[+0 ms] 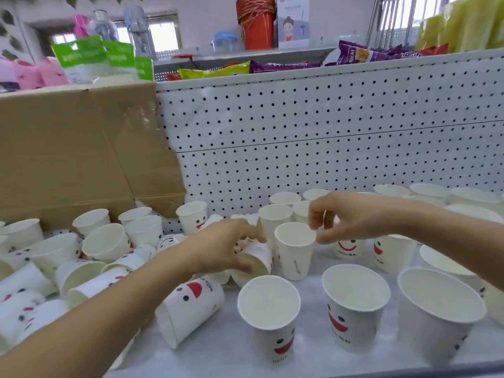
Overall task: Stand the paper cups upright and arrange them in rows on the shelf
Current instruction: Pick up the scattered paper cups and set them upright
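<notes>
White paper cups with red smiley faces cover the shelf (218, 347). On the left lies a heap of tipped cups (90, 257). My left hand (226, 246) grips one tilted cup (256, 261) at the heap's right edge. Just right of it an upright cup (295, 251) stands in the middle, and my right hand (346, 216) hovers at its rim with thumb and fingers loosely curled, holding nothing I can see. Upright cups stand in rows to the right, with three in front (268, 317) (354, 304) (436, 315).
A cardboard box (71, 154) stands at the back left behind the heap. A white pegboard wall (327, 126) closes the back of the shelf. Snack packets (272, 67) and orange buckets (257, 23) sit on the level above.
</notes>
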The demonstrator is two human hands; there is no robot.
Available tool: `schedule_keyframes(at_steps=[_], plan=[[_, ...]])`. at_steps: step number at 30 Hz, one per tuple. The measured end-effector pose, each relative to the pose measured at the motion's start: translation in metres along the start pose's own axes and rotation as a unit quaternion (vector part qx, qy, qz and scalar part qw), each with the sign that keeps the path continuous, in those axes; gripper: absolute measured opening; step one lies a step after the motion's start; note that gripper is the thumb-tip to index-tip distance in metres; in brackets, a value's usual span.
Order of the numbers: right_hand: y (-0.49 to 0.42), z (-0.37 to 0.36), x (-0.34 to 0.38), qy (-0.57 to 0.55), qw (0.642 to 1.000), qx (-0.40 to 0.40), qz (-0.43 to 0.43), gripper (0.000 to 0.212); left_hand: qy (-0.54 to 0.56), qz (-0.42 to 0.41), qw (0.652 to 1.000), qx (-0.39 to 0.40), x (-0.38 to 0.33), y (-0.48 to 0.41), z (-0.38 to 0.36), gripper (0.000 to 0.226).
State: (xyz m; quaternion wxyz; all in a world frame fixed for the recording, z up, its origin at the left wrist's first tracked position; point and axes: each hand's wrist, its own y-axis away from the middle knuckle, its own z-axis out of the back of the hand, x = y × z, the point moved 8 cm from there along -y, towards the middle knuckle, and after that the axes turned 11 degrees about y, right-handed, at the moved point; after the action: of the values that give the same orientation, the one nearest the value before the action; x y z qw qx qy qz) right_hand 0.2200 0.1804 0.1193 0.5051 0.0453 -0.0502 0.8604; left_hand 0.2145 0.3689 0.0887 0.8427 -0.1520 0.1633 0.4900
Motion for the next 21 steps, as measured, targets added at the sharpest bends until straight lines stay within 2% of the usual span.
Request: schedule_keyframes(at_steps=[2, 6, 10, 12, 13, 16, 18, 21], plan=[[-0.001, -0.009, 0.002, 0.048, 0.999, 0.018, -0.002, 0.02, -0.017, 0.003, 1.0, 0.0, 0.004, 0.0, -0.006, 0.048], [-0.006, -0.011, 0.01, 0.054, 0.998, 0.006, 0.011, 0.038, -0.046, -0.002, 0.999, -0.011, 0.002, -0.004, -0.007, 0.033], [-0.009, -0.009, 0.022, 0.15, 0.988, 0.002, 0.04, 0.014, -0.077, -0.027, 0.994, -0.074, -0.003, -0.007, 0.005, 0.019], [-0.006, -0.008, 0.021, 0.197, 0.98, 0.003, 0.041, 0.01, -0.089, -0.035, 0.988, -0.119, -0.009, -0.01, 0.014, 0.008], [-0.003, -0.007, 0.019, 0.213, 0.976, 0.01, 0.037, 0.008, -0.095, -0.033, 0.986, -0.131, -0.012, -0.012, 0.017, 0.01], [0.009, -0.004, 0.009, 0.229, 0.972, 0.049, 0.019, 0.006, -0.101, -0.006, 0.989, -0.105, -0.022, -0.026, 0.014, 0.024], [0.017, -0.003, 0.006, 0.228, 0.971, 0.068, 0.009, 0.007, -0.062, 0.019, 0.996, -0.065, -0.027, -0.034, 0.008, 0.032], [0.022, -0.002, 0.002, 0.218, 0.973, 0.073, 0.0, 0.01, -0.02, 0.053, 0.998, -0.008, -0.03, -0.039, -0.003, 0.011]])
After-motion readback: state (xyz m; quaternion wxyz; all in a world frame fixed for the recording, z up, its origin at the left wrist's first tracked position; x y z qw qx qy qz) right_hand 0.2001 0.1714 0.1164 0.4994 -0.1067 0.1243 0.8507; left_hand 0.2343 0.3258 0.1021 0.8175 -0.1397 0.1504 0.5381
